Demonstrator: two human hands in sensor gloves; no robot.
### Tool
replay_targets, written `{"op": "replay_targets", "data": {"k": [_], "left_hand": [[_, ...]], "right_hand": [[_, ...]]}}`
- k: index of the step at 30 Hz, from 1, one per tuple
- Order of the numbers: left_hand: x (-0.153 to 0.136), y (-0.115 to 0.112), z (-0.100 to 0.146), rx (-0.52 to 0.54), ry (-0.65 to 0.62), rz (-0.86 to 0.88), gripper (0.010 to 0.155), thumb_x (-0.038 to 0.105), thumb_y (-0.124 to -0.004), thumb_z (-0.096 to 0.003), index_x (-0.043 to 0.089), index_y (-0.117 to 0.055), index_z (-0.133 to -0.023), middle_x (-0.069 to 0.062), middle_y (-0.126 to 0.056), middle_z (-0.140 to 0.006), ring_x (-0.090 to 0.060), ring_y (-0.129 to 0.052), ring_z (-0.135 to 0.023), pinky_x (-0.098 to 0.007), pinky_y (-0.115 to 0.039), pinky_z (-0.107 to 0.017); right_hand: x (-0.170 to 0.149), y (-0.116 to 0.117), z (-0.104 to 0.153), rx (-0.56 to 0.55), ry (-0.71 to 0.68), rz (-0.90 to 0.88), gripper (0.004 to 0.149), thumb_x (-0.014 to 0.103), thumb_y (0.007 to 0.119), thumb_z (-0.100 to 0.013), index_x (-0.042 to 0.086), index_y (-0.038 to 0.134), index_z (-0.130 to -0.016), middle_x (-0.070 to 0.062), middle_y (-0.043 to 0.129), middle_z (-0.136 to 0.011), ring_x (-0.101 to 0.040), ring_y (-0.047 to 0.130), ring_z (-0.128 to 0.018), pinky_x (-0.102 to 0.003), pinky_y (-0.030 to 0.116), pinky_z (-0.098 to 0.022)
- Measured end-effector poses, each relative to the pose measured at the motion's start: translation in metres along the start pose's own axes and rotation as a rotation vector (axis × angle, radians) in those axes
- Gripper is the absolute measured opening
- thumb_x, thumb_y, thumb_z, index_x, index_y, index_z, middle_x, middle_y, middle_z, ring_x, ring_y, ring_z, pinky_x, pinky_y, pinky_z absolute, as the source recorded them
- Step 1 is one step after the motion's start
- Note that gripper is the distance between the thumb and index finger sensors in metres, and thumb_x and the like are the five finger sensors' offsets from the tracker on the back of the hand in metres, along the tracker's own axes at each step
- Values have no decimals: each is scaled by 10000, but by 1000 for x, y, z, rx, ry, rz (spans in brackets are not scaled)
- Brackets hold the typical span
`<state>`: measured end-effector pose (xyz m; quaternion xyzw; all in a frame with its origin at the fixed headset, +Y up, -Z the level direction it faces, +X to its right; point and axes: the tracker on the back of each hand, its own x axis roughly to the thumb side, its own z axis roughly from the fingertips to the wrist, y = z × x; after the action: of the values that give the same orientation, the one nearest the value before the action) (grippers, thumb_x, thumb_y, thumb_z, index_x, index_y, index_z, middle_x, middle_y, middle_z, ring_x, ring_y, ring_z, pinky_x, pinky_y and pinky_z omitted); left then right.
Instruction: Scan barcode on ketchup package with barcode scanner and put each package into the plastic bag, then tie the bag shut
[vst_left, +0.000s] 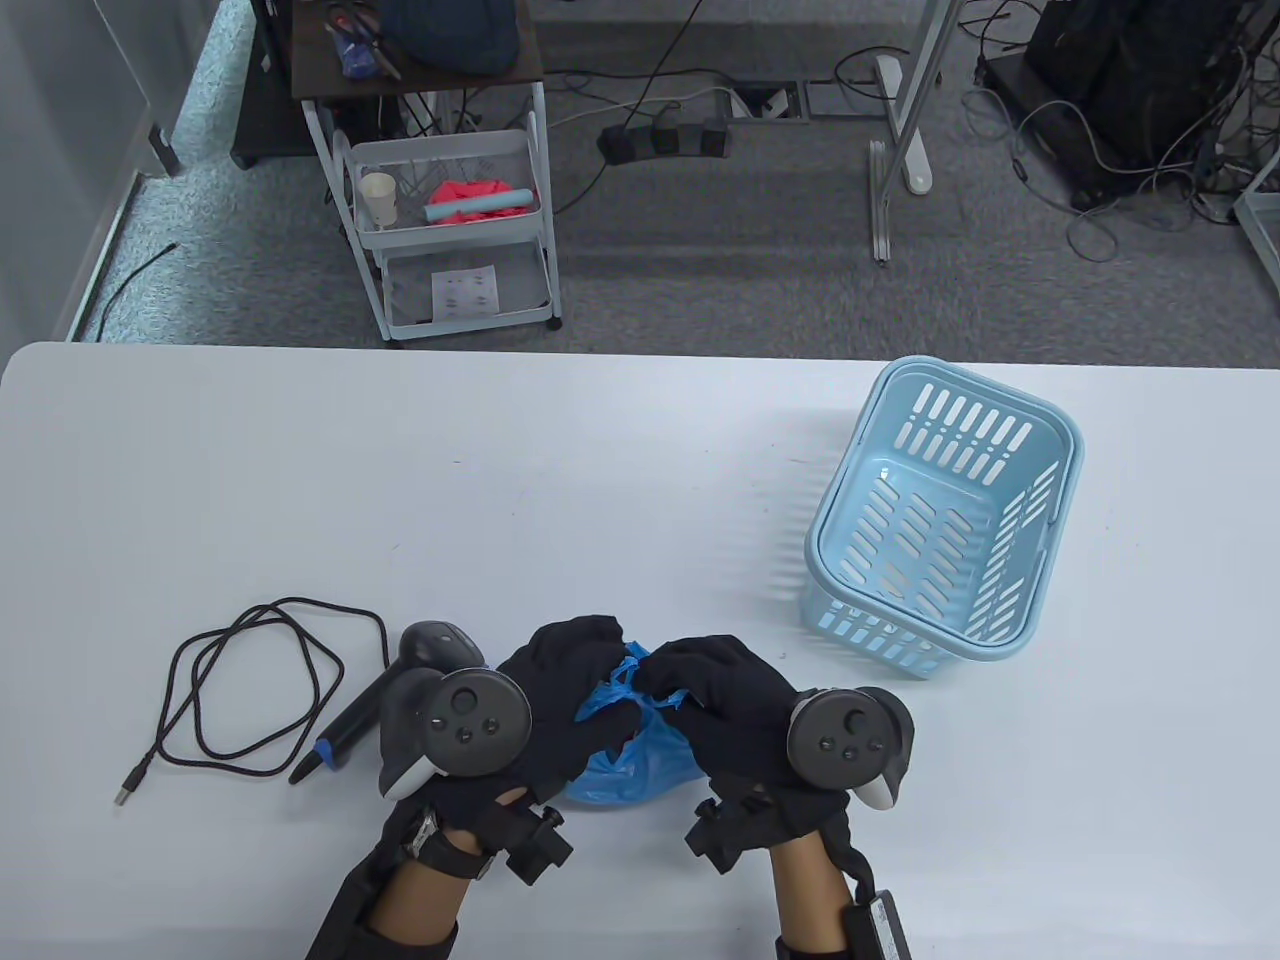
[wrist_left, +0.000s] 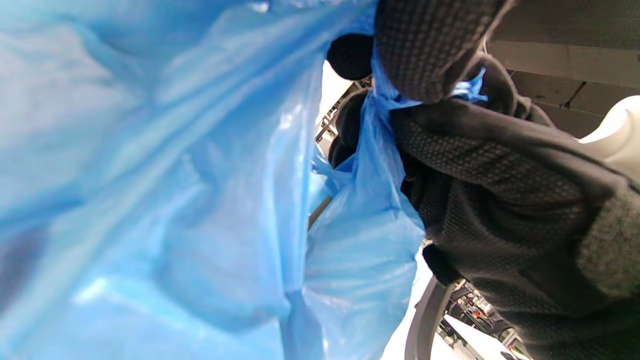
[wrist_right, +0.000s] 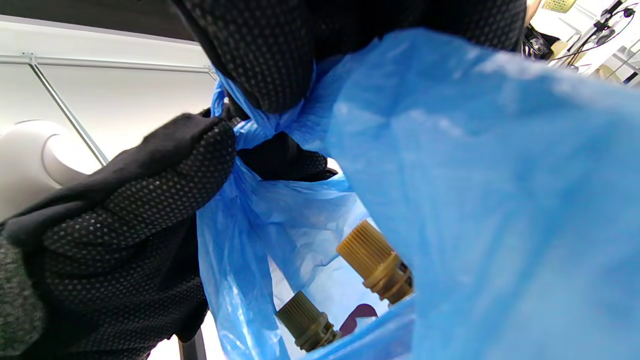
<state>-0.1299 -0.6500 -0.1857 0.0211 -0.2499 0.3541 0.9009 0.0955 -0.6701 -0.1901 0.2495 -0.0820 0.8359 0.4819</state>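
I am holding the blue bag (vst_left: 640, 755) at the near edge of the table (vst_left: 620, 470), between my two hands. My left hand (vst_left: 555, 700) is gripping one twisted strip of the bag's top, fingers curled round the plastic, and my right hand (vst_left: 715, 705) is pinching the other strip just beside it, so the fingertips of both hands are meeting over the bag's mouth. In the right wrist view the strips are crossing tightly between the gloved fingers (wrist_right: 260, 55), and below them the mouth is gaping a little, showing two ribbed tan caps (wrist_right: 372, 262) of ketchup packages lying inside the bag. The left wrist view is filling up with blue plastic pressed close to the lens.

The scanner (vst_left: 425, 660) is lying on the table just left of my left hand, its cable (vst_left: 255, 690) looping away further left. A light blue basket (vst_left: 945, 515) is standing well apart to the right.
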Motion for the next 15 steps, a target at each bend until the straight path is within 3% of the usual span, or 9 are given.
{"op": "replay_targets", "data": {"k": [5,10,15], "left_hand": [[3,2,2,50,-16,1,553,499,-796,-468,151,-764,-896,-50,-658,-1070,-422,-751,-980,-594,-646,-721],[9,3,3,71,-20,-78,459,467,-761,-496,162,-793,-837,-35,-693,-1046,-409,-782,-959,-579,-665,-713],[12,5,6,115,-31,-154,428,457,-728,-517,159,-804,-815,-23,-707,-1031,-399,-799,-943,-570,-674,-708]], "right_hand": [[1,1,0,3,-4,43,319,194,830,-510,203,832,-830,-140,856,-847,-412,796,-784,-597,649,-636],[3,5,2,30,-21,66,324,211,829,-512,188,827,-836,-139,860,-843,-416,796,-783,-601,647,-636],[1,1,9,-22,-15,54,347,248,814,-517,170,811,-856,-137,865,-836,-417,801,-775,-601,649,-630]]}}
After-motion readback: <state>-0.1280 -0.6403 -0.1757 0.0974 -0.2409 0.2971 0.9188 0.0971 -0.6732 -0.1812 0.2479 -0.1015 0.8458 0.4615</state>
